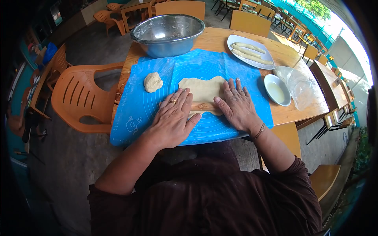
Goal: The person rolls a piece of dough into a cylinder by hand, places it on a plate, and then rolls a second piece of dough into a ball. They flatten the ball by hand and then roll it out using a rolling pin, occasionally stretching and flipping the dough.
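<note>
A flattened sheet of dough (202,89) lies on the blue silicone mat (130,104). Across its near part runs a wooden rolling pin (205,106), whose ends are covered by my hands. My left hand (174,116) rests flat over the pin's left end, fingers stretched out, with a ring on one finger. Over the right end lies my right hand (237,103), fingers spread and the thumb pointing inward. A lump of dough (153,82) sits on the mat beyond my left hand.
A large metal bowl (168,36) stands at the table's back left. At the right are a white plate (233,39) with several dough strips (252,55), a small bowl of pale liquid (277,91) and a clear plastic bag (301,88). An orange chair (80,98) stands left.
</note>
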The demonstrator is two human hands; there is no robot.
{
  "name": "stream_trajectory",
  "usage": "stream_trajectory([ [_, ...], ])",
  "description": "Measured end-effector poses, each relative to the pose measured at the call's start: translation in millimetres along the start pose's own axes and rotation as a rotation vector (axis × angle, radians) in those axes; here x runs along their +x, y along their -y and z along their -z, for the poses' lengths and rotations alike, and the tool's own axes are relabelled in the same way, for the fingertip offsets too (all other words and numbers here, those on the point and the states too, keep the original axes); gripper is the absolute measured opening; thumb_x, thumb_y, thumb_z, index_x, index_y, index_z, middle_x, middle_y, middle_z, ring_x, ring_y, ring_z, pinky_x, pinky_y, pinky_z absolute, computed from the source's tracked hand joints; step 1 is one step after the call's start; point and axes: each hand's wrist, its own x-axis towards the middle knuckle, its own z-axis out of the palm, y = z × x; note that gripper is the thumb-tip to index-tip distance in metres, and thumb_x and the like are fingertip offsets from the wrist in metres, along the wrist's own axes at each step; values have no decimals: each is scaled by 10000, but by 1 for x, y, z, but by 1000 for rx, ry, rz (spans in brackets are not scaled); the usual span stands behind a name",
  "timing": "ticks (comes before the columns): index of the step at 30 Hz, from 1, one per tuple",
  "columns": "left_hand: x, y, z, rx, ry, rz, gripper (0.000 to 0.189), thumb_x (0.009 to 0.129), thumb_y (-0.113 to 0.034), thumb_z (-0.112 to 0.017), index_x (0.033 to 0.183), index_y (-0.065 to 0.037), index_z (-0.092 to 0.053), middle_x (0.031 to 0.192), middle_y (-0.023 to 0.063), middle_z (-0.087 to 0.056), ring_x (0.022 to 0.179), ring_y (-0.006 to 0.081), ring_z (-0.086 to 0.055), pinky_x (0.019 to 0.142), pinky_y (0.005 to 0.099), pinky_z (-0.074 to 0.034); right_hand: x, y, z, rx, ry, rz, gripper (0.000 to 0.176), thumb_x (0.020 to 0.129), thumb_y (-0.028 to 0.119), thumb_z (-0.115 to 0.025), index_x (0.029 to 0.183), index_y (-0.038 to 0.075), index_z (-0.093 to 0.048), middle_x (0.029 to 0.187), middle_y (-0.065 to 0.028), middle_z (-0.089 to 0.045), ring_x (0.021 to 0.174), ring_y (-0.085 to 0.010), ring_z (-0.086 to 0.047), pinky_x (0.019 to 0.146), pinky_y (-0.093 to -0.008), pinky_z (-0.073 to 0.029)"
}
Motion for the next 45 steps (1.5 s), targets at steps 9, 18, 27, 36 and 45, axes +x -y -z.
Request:
stream_trajectory([
  [9, -43, -19, 5, -27, -75, -87, 598, 1013, -321, -396, 1446, 86, -336, 1465, 270, -394, 1392, 415, -339, 1167, 501, -202, -40, 11, 4, 18, -28, 87, 792, 1006, 556, -340, 1413, -123, -366, 1518, -350, -275, 1450, -485, -197, 1171, -554, -194],
  [18, -72, -34, 8, -41, -138, -123, 582, 953, -239, -489, 1422, 91, -388, 1458, 256, -421, 1372, 418, -373, 1151, 504, -244, -71, 17, 8, -47, -72, 193, 739, 998, 495, -424, 1427, -104, -355, 1551, -332, -215, 1455, -479, -197, 1166, -541, -210],
  [27, -70, -29, 7, -82, -262, -81, 414, 872, -114, -609, 1255, 35, -561, 1209, 179, -580, 1099, 348, -532, 974, 458, -390, -81, 8, -1, 144, -198, 314, 404, 863, 125, -640, 1238, 9, -548, 1308, -179, -555, 1221, -357, -522, 983, -461, -408],
  [36, -20, -4, 38, -70, -359, -125, 335, 833, -27, -663, 1166, -9, -628, 999, 126, -577, 952, 314, -550, 865, 424, -432, -25, 7, 48, 292, -268, 348, 293, 785, 57, -638, 1074, 17, -644, 1001, -129, -600, 968, -328, -591, 881, -413, -466],
  [45, 53, 44, 15, -26, -216, -4, 307, 860, -69, -634, 1163, -24, -650, 1025, 150, -581, 1026, 327, -553, 951, 431, -439, 72, -30, 1, 21, -128, -68, 750, 1025, 565, -261, 1376, -58, -485, 1451, -353, -381, 1391, -493, -316, 1169, -506, -248],
])
